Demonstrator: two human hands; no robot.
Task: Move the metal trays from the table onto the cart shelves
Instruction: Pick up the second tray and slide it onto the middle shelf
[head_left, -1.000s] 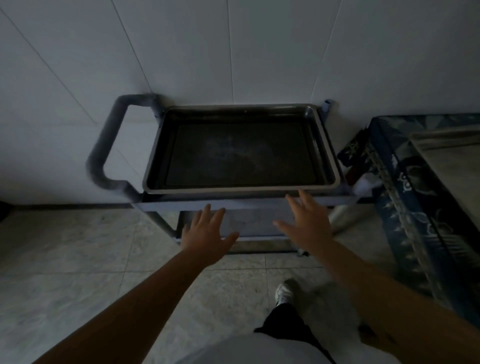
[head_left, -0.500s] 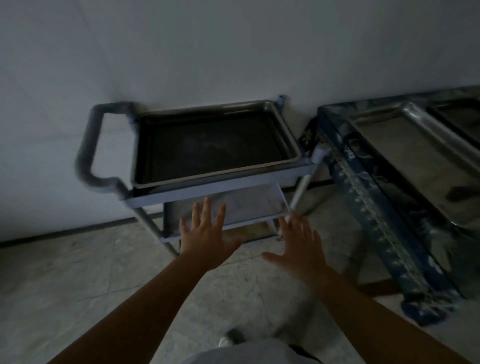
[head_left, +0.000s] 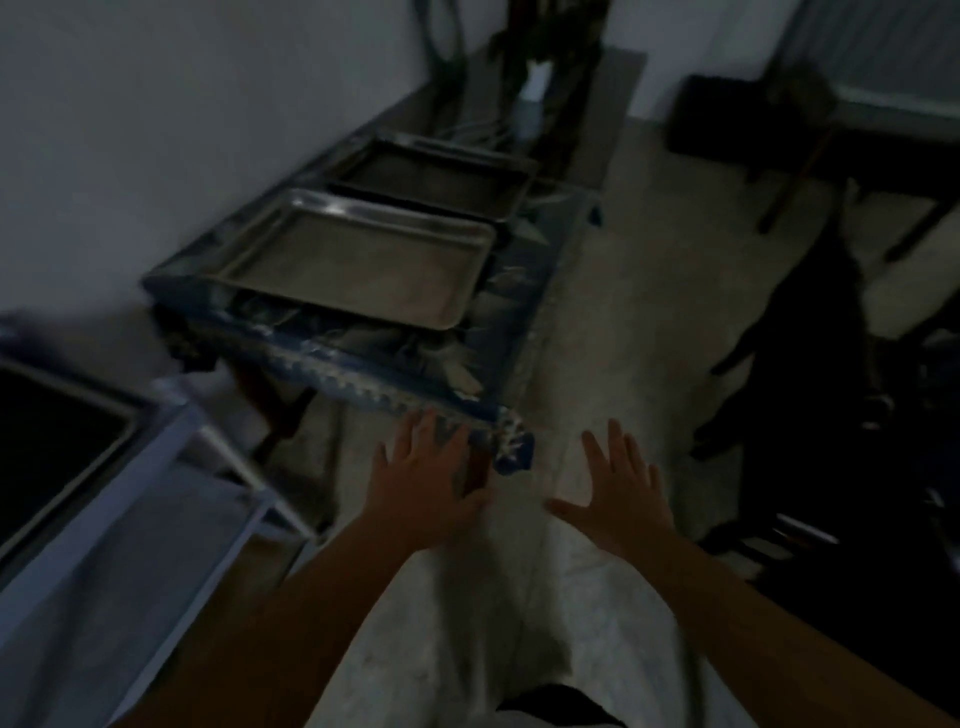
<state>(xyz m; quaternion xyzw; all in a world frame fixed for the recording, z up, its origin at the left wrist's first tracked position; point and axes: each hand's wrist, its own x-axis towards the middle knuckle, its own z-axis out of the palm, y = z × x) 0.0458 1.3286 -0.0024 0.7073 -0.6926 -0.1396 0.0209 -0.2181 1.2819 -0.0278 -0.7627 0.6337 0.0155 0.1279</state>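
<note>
Now the view has swung from cart (head_left: 156, 467) to table (head_left: 363, 358), both hands (head_left: 426, 488) empty.

You have no text to read here: no label, brand, number or sign shows legibly on anything in view. The blue cloth (head_left: 363, 358) over the table carries a pale printed pattern, but the blur and dim light leave it unclear whether any of it is lettering.
</note>
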